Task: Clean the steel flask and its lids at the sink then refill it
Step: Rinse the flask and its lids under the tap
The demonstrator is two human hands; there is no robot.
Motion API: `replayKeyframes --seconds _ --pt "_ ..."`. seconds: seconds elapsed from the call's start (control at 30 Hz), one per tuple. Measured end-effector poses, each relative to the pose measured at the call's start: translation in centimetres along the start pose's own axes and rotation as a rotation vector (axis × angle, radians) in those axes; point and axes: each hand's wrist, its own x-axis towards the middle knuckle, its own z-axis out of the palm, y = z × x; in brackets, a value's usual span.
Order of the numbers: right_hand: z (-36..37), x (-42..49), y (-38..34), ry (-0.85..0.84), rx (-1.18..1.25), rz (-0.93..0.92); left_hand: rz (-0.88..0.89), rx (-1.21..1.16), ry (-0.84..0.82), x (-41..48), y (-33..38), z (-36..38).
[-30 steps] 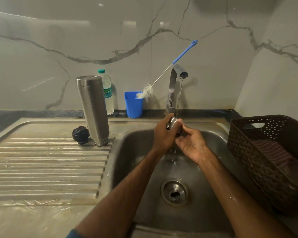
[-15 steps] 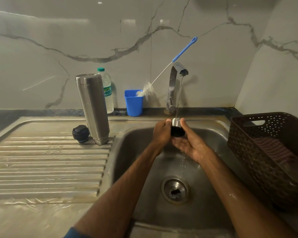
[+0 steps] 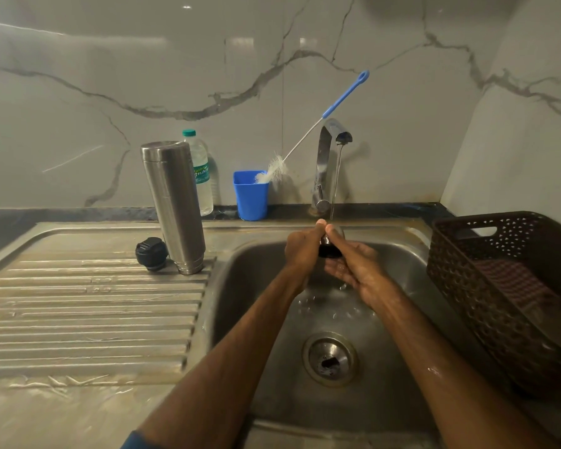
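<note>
Both hands meet over the sink bowl [image 3: 240,286] under the running stream from the tap [image 3: 326,163]. Left hand [image 3: 302,251] is curled with its thumb up on the near side of a small lid [image 3: 329,249] — steel on top, dark below — while the right hand [image 3: 357,264] cups beneath it, palm up, fingers spread and thumb pressed to the lid's top. So the lid is gripped between the two, and water falls onto it and drips off the right palm into the bowl.

From the left: the ribbed draining board [image 3: 88,306] carries a black stopper [image 3: 151,253] and, touching or just beside it, the steel flask [image 3: 174,205] standing upright and capless at the board's inner edge, next to the bowl. Behind the flask, against the marble wall, stands a clear plastic water bottle [image 3: 201,176] with a green cap. Further right on the dark ledge sits a blue cup [image 3: 250,196] holding a bottle brush [image 3: 308,140] — bristles in the cup, blue handle leaning up toward the tap. In the bowl the round drain strainer [image 3: 330,358] lies below the hands. At the far right a dark brown perforated basket [image 3: 499,286] rests beside the sink, with a checked cloth [image 3: 515,286] inside.
</note>
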Motion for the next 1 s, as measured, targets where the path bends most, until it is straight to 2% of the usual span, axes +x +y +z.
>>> replayKeyframes --seconds 0.2,0.3,0.43,0.47,0.57,0.63,0.8,0.9,1.0 --pt "-1.1 0.4 -0.1 0.000 0.091 0.091 -0.015 0.004 -0.202 -0.4 0.4 -0.6" --pt "-1.3 0.7 0.0 -0.071 0.136 0.091 0.014 -0.012 -0.264 -0.2 0.3 -1.1" --pt "-1.2 0.5 -0.2 -0.215 0.178 -0.001 0.024 -0.091 -0.276 0.6 0.2 -1.9" --pt "-1.1 0.5 -0.2 -0.224 0.116 -0.056 0.024 -0.121 -0.269 0.7 0.2 -1.9" --pt "-1.1 0.8 -0.1 -0.110 -0.237 -0.329 0.030 -0.118 -0.243 0.4 0.4 -1.5" --pt "-1.2 0.9 0.1 -0.063 -0.308 -0.431 0.056 -0.088 -0.292 0.3 0.5 -1.3" --pt "-1.0 1.2 1.0 0.003 -0.457 -0.526 0.205 0.067 -0.339 0.2 0.1 -1.6" --pt "-0.8 1.1 0.9 0.012 -0.525 -0.570 0.268 0.175 -0.251 0.4 -1.1 -1.7" --pt "-0.9 1.2 0.9 0.023 -0.608 -0.603 0.292 0.166 -0.161 0.5 -1.3 -1.7"
